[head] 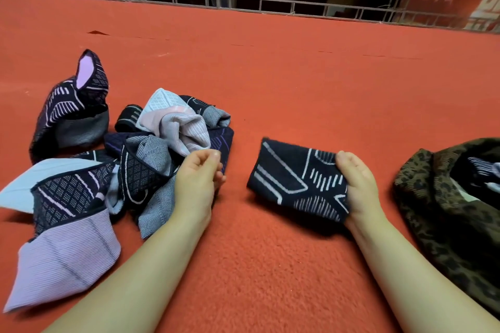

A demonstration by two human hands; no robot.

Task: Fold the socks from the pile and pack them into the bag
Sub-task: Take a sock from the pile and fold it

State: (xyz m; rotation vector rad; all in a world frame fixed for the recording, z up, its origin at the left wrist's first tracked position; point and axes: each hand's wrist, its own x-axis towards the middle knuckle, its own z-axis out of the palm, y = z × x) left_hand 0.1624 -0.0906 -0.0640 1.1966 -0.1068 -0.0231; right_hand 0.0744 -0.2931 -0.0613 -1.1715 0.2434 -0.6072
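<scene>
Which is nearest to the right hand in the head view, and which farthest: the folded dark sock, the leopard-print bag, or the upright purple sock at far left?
1. Folded dark sock: gripped in the right hand itself.
2. Leopard-print bag: just to the hand's right, on the red carpet.
3. Upright purple sock: far left, beyond the sock pile.

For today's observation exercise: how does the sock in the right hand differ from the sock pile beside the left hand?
The folded sock is one neat, flat rectangle; the pile is a crumpled heap of many. The right hand grips the sock, while the left hand only hovers at the pile's edge. The sock sits nearer the bag. Both lie over the red carpet and share dark fabric with pale line patterns.
</scene>
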